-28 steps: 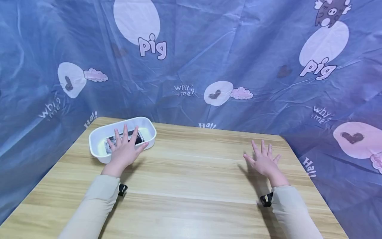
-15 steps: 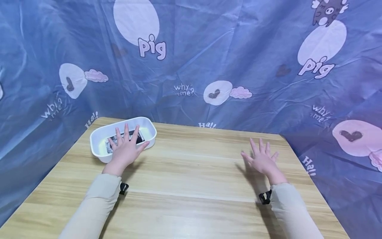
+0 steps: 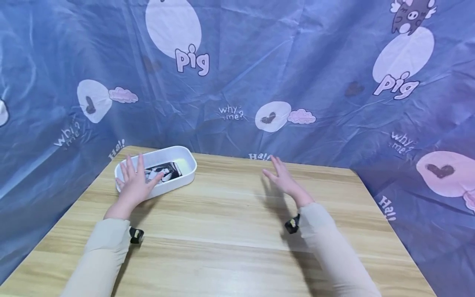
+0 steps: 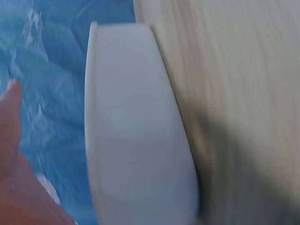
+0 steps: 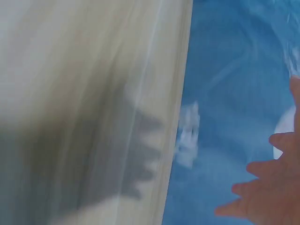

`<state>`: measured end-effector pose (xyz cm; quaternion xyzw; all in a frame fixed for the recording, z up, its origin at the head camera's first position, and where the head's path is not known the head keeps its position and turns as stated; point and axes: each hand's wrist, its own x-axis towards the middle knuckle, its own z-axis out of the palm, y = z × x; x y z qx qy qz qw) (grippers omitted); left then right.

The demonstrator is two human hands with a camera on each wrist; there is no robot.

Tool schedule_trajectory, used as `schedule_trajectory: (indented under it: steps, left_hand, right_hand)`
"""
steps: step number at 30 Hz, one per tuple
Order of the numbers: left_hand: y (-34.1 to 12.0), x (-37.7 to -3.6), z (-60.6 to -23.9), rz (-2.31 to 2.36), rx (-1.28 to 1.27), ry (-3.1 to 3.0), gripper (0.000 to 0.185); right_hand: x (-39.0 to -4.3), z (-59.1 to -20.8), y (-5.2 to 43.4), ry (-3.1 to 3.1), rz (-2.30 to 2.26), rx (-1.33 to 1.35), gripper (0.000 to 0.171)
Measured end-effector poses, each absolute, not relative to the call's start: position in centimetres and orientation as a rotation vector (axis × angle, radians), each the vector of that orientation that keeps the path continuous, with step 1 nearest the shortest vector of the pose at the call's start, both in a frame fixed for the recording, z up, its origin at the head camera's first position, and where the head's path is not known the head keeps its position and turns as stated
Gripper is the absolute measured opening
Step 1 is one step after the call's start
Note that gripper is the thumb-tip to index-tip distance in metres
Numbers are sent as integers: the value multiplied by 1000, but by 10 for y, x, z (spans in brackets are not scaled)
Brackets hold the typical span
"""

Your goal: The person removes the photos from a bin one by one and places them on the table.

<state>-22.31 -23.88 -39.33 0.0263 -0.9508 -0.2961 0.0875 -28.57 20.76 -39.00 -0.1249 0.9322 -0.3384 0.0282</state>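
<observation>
The left hand [image 3: 134,185] is at the left end of the white tub [image 3: 174,184], fingers spread, contact unclear — a black-and-white picture [image 3: 170,172] lies inside. The right hand [image 3: 284,180], fingers extended, holds nothing. It looks like reaching — gripping would call for curling fingers.

The head camera looks forward and down from the near side of the desk [image 3: 230,231], a wide view taking in the left hand [image 3: 133,185], the right hand [image 3: 283,179] and blue cloth [image 3: 237,78] past the far edge. The left wrist camera, turned sideways, faces the outer wall of the white box [image 3: 176,185] from close by. The right wrist camera, also sideways, looks over the desk's edge. All three views share desk and cloth; head and left wrist share the box.
</observation>
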Motion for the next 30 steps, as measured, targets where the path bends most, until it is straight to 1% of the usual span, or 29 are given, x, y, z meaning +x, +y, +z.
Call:
schedule_trajectory:
  steps: [4, 7, 10, 14, 20, 24, 27, 30]
  left_hand:
    - [-262, -217, -401, -1057, 163, -2751, 112]
    - [-278, -213, -407, -1203, 169, -2671, 116]
    - [-291, -210, -412, -1306, 141, -2634, 120]
    - [-301, -207, -417, -1369, 125, -2657, 124]
    - [-305, -207, -424, -1505, 93, -2648, 127]
    - [-305, -209, -426, -1574, 133, -2632, 129]
    - [-304, -210, -427, -1597, 178, -2636, 130]
    - [-305, -211, -427, -1618, 204, -2647, 127]
  right_hand:
    - [-301, -387, 152, 2627, -1324, -483, 71]
    - [-310, -389, 112, 2477, -1430, -500, 70]
    - [-318, -395, 76, 2373, -1487, -513, 74]
    - [-325, -407, 40, 2273, -1554, -498, 82]
    - [-328, -419, 10, 2209, -1585, -483, 92]
    - [-329, -424, -2, 2182, -1577, -488, 96]
    - [-329, -428, -10, 2158, -1578, -502, 98]
    - [-329, -432, -17, 2161, -1593, -525, 96]
